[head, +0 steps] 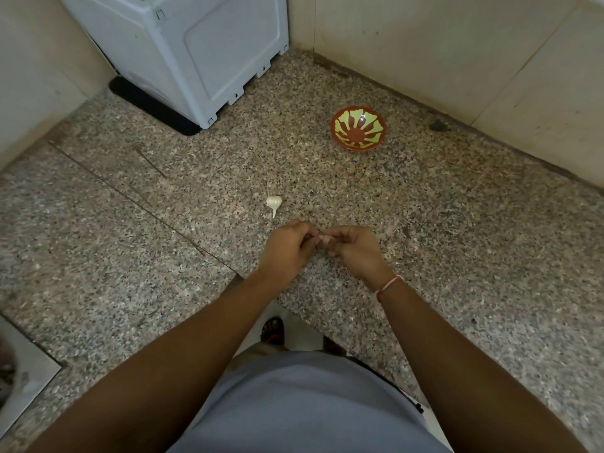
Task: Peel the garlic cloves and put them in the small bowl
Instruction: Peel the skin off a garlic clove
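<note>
at about nine o'clock from the hands, low at the frame's left edge, a steel sink corner (23,380) cuts into the granite counter (130,243); a clove or skin flicked that way could slide into it. at eleven o'clock a pale grey appliance (183,50) stands on a dark mat, well apart from the work.

just beyond the hands, at twelve o'clock, the garlic bulb (274,204) lies on the counter with its stem pointing back toward the person. it rests loose, so a stray knuckle could roll it.

the left hand (287,248) has its fingers curled in, fingertips pinching one end of a small garlic clove (324,238). the right hand (356,253), with a red and white thread at the wrist, is likewise curled, pinching the other side of the same clove. the clove sits between the two sets of fingertips, held above the counter; how much skin is left on it is too small to tell.

the likely trouble: the clove is tiny and the pinch is narrow, so a hard tug on the skin could pop it free onto the speckled stone, where it would be hard to spot.

the small bowl (359,129) waits at one o'clock, well apart and looking empty; a toss from here could miss or bounce out, so carrying seems safer.
</note>
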